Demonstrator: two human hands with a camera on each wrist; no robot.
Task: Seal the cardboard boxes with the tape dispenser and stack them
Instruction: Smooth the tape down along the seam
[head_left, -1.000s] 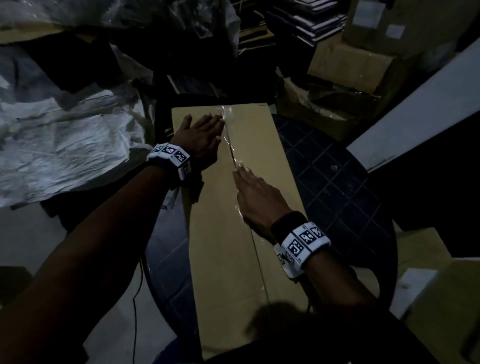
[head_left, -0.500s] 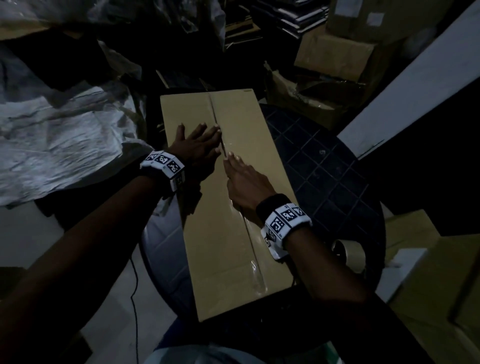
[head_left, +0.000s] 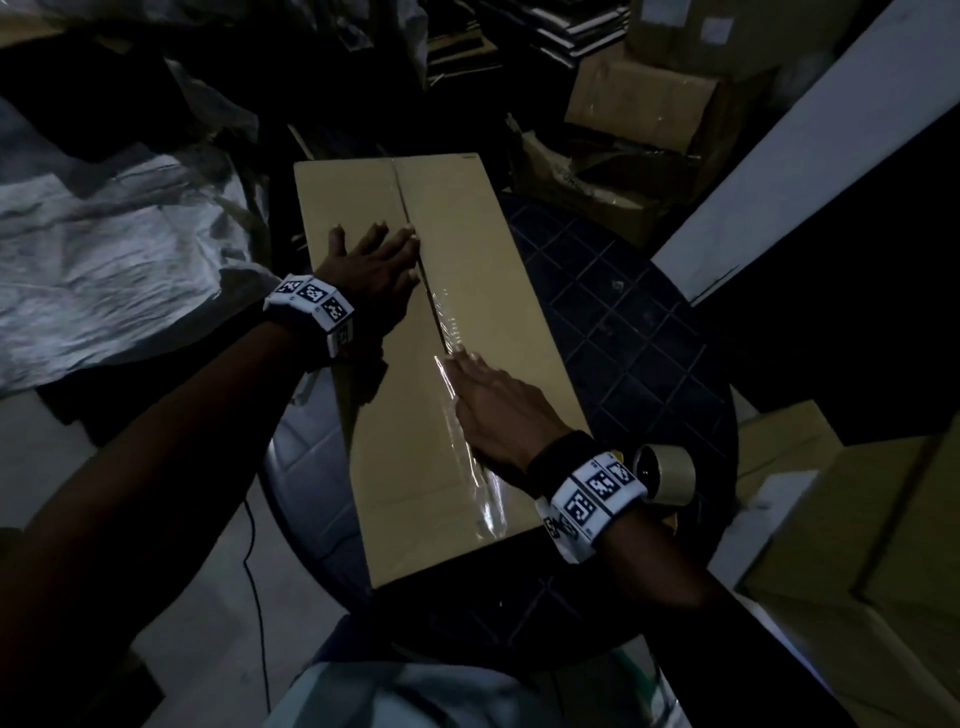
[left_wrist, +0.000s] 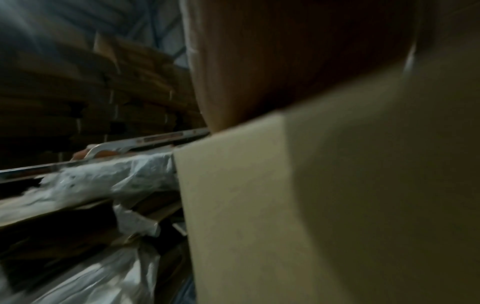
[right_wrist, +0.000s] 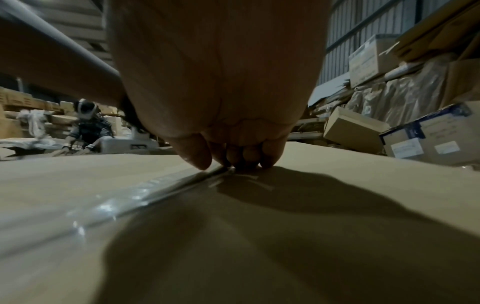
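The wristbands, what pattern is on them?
Black-and-white square codes on the wristbands, clearest in the head view.

We find no legible text. White labels on the stacked cartons (right_wrist: 428, 135) at the right carry print too small and blurred to read; the wristbands (head_left: 597, 493) bear only black-and-white coded marker patterns, no words.

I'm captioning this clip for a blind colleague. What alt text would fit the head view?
Two bare hands press flat on a long cardboard box on a dark round table: the left hand beside the centre seam, the right hand on the clear tape along it. A tape roll sits near the right wrist, with more boxes around.
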